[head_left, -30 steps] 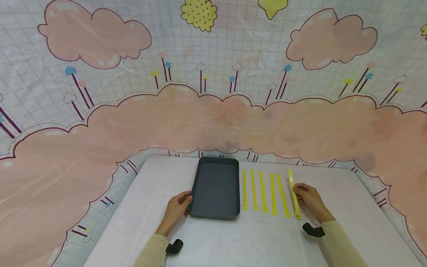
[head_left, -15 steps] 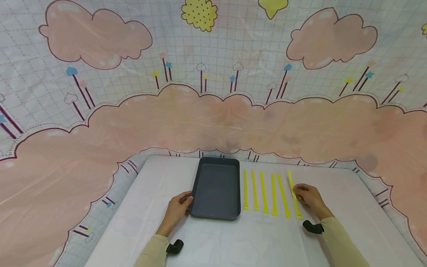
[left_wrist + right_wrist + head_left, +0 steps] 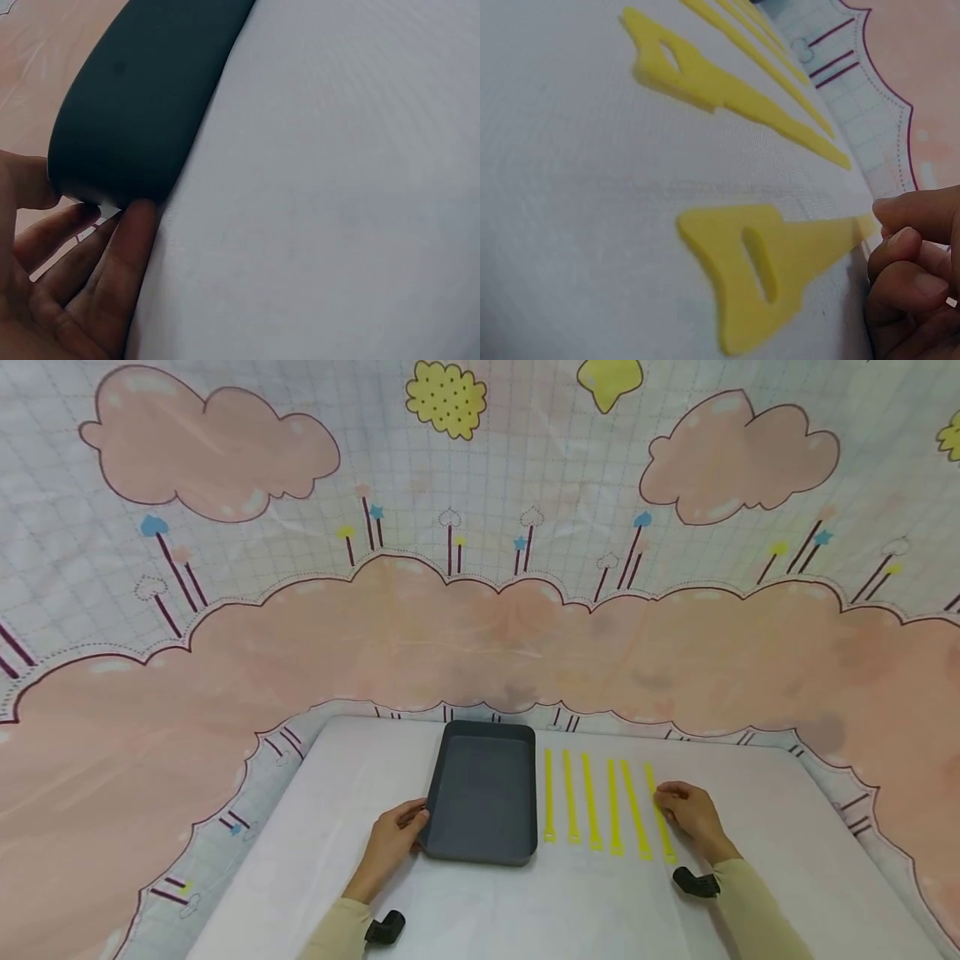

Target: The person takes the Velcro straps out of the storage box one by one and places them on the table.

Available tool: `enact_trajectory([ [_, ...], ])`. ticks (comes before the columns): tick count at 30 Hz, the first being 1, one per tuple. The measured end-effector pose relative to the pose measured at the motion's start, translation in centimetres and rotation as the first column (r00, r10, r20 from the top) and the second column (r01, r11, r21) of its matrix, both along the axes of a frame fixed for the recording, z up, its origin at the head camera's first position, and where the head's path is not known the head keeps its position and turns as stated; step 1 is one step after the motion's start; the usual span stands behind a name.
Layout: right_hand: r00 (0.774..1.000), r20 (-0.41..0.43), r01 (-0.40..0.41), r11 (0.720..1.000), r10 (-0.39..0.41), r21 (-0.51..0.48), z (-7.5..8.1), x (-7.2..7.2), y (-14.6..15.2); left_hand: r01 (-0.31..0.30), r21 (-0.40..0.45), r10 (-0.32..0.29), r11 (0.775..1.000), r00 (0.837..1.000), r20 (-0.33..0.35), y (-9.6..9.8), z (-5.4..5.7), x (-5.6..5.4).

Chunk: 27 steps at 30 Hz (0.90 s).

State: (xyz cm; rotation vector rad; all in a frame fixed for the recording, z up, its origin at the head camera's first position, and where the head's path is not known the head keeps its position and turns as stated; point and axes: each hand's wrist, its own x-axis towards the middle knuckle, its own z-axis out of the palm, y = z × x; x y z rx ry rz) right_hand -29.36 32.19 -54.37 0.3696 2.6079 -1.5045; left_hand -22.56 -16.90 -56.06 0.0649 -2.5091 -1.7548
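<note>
A dark grey rectangular tray [image 3: 483,793] lies on the white table. My left hand [image 3: 393,843] holds its near left corner; the left wrist view shows the thumb on one side of the tray wall [image 3: 127,112] and the fingers [image 3: 135,232] against the other. To the right of the tray, several yellow hook-and-loop cable ties [image 3: 591,802] lie side by side, slotted heads toward me. My right hand [image 3: 693,814] pinches the rightmost cable tie [image 3: 666,839] partway along its strap. Its wide head [image 3: 735,277] appears close up in the right wrist view.
Each wrist carries a black camera mount [image 3: 696,882] above a beige sleeve. The white table [image 3: 480,910] ends at a patterned backdrop cloth [image 3: 480,643] with pink clouds. A neighbouring cable tie [image 3: 682,67] lies apart from the held one.
The far end of the rightmost cable tie has come down toward the table and nearer to me. My left hand stays at the tray, and the head view has tilted slightly upward.
</note>
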Motion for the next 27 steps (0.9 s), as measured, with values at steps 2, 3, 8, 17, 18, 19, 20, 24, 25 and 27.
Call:
enact_trajectory([
  [2,1.000,-0.016,0.010,1.000,-0.011,-0.012,-0.1,0.0,0.1,0.013,0.001,-0.013,1.000,1.000,-0.007,0.2,0.2,0.0],
  [3,1.000,-0.023,0.013,1.000,-0.013,-0.015,-0.1,0.1,0.3,0.017,0.004,-0.017,1.000,1.000,-0.005,0.3,0.3,-0.1],
  [8,0.999,-0.047,0.020,0.999,-0.022,-0.043,0.0,-0.1,0.8,0.003,0.016,-0.003,1.000,1.000,0.015,0.8,0.2,-0.5],
  [17,0.996,-0.048,0.066,0.996,-0.069,-0.062,0.4,0.1,0.3,-0.028,0.013,0.027,1.000,0.996,0.087,0.3,0.0,-1.2],
  [18,0.996,-0.062,0.059,0.997,-0.062,-0.054,0.6,0.0,0.2,-0.041,0.025,0.039,0.999,0.995,0.096,0.2,0.1,-1.3],
  [19,0.995,-0.079,0.050,0.998,-0.053,-0.043,0.8,-0.1,0.1,-0.054,0.038,0.050,0.998,0.993,0.103,0.1,0.2,-1.3],
  [20,0.994,-0.098,0.042,0.999,-0.045,-0.030,1.1,-0.1,0.0,-0.061,0.051,0.055,0.997,0.993,0.104,-0.1,0.4,-1.4],
  [24,0.987,-0.159,0.012,1.000,-0.010,0.010,2.1,0.0,-0.6,-0.071,0.045,0.067,0.996,0.994,0.083,-0.6,1.1,-1.4],
  [25,0.985,-0.175,0.004,1.000,0.001,0.027,2.3,0.2,-0.7,-0.073,0.035,0.070,0.997,0.995,0.077,-0.7,1.2,-1.3],
  [27,0.976,-0.215,-0.009,0.997,0.026,0.077,2.7,0.7,-1.1,-0.079,0.009,0.078,0.997,0.995,0.056,-0.9,1.5,-1.2],
])
